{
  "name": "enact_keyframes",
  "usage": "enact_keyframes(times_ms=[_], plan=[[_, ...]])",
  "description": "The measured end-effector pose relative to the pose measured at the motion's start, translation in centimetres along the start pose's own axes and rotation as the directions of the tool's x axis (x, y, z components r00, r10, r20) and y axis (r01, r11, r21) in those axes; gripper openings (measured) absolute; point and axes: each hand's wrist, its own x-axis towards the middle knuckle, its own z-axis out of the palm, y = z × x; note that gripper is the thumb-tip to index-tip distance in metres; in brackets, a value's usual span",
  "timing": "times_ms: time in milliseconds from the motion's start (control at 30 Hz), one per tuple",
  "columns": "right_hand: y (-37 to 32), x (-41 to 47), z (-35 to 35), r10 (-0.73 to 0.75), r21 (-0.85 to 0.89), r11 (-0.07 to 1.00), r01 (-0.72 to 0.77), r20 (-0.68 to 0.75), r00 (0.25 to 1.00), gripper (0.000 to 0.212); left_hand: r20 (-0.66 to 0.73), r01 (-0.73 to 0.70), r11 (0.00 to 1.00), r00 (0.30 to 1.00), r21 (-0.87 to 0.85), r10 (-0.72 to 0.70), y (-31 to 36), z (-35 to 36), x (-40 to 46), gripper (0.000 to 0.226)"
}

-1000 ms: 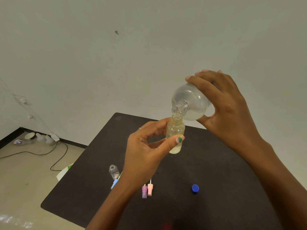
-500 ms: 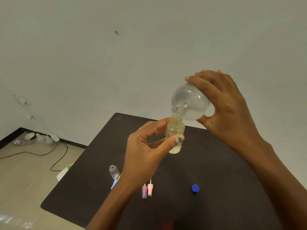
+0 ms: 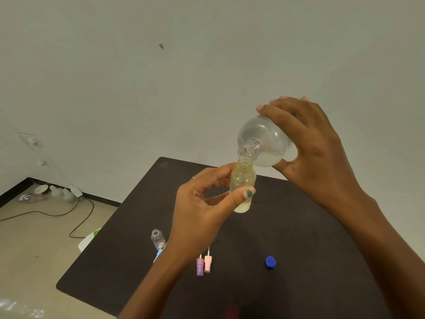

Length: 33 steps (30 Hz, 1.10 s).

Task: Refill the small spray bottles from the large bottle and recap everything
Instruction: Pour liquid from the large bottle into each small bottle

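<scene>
Nothing has shifted in the past second: both hands hold their pouring pose above the dark table (image 3: pixel 299 226). On the floor at far left lie a cable (image 3: pixel 57 212) and some white cups (image 3: pixel 42 188). An empty small bottle (image 3: pixel 158 238) stands uncapped on the table, beside a blue sprayer (image 3: pixel 157 255), then purple (image 3: pixel 200 267) and pink (image 3: pixel 208 263) sprayers. The left hand (image 3: pixel 202 208) pinches a yellowish spray bottle (image 3: pixel 242 187) (thumb across its front). Its neck meets the mouth of the tilted large bottle (image 3: pixel 262 140), gripped by the curled fingers of the right hand (image 3: pixel 317 153). A blue cap (image 3: pixel 270 261) lies apart.
</scene>
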Motion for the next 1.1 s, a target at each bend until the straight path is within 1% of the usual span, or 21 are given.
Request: enact_keyframes(times_ms=[1100], plan=[[0.1, 0.06, 0.02, 0.0, -0.008, 1.0, 0.0, 0.003, 1.0, 0.063, 0.0, 0.008, 0.999, 1.0, -0.033, -0.008, 0.18, 0.13, 0.05, 0.032]])
